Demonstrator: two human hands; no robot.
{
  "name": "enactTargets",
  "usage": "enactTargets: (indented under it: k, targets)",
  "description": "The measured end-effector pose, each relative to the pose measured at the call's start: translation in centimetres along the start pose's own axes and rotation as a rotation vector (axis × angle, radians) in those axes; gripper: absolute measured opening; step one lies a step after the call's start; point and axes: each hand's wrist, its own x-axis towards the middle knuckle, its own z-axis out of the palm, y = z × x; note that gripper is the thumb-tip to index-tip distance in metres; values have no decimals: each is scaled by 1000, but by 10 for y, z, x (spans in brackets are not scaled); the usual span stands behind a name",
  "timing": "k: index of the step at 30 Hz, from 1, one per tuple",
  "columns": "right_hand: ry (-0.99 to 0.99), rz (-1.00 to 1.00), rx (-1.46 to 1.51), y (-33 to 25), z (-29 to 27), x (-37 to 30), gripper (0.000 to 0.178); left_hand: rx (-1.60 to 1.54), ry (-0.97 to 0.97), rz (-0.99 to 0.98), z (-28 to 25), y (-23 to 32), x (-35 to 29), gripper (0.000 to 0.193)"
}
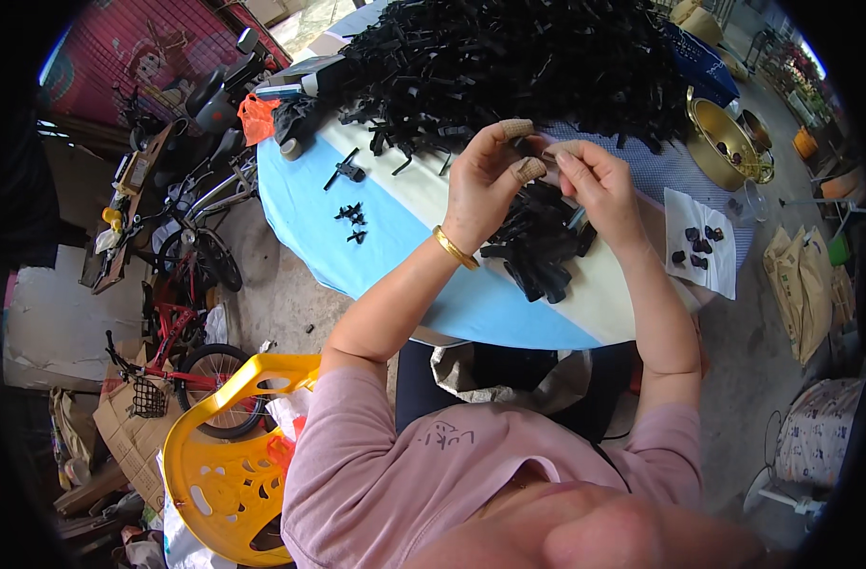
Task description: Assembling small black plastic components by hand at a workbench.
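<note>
My left hand (485, 180), with tan wraps on its thumb and forefinger, is closed in a pinch over the table. A small dark piece, mostly hidden, sits between its fingers. Close beside it, my right hand (599, 185) is also closed, its fingertips meeting the left's. From its palm side sticks out the bluish end of a thin tool (577, 218); its kind I cannot make out. Beneath both hands lies a small pile of black plastic parts (537, 251). A far larger heap of black parts (509, 66) covers the table's far side.
Several loose black parts (350, 213) lie on the blue-and-cream tablecloth (305, 209). To the right are a white sheet (684, 213) with black bits on it and a gold-coloured pot (703, 137). A yellow plastic chair (200, 446) and bicycles (172, 327) stand left.
</note>
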Motion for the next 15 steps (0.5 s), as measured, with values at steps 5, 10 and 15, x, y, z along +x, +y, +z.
enactTargets:
  k: [5,10,15]
  targets:
    - [44,-47,-5,6,0,3,15,8,-74,-21,0,5,1,30]
    - [60,-110,-116,2,4,0,16,-3,-58,-21,-1,7,0,23]
    - [50,-141,-152,3,5,-2,14,150,-69,-23,-7,1,-1,17]
